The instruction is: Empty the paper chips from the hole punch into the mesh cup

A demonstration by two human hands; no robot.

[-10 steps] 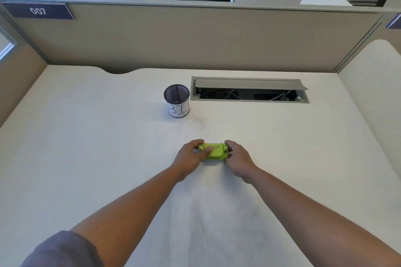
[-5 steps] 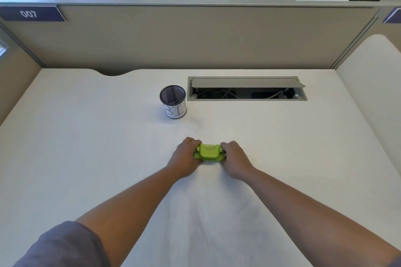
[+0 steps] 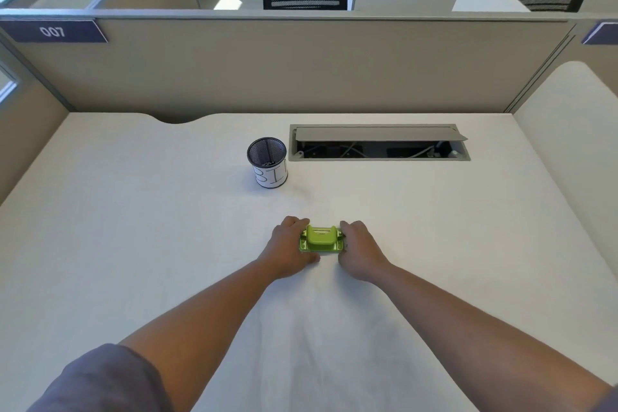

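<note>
A lime-green hole punch [image 3: 321, 238] lies flat on the white desk [image 3: 133, 244], lever side up. My left hand [image 3: 288, 246] grips its left end and my right hand [image 3: 360, 248] grips its right end, fingers curled around the sides. Behind and to the left stands the black mesh cup [image 3: 267, 162], upright, with a white paper label around its lower half and a few small chips visible at the bottom. The cup is about a hand's length away from the punch.
An open cable hatch [image 3: 379, 143] is set into the desk right of the cup. Beige partition walls [image 3: 301, 70] close the desk at the back and both sides. Office chairs stand beyond the partition.
The punch has been turned from an upside-down or tilted pose to flat with its lever up, and both hands have shifted slightly on its ends. The cup has not moved.
</note>
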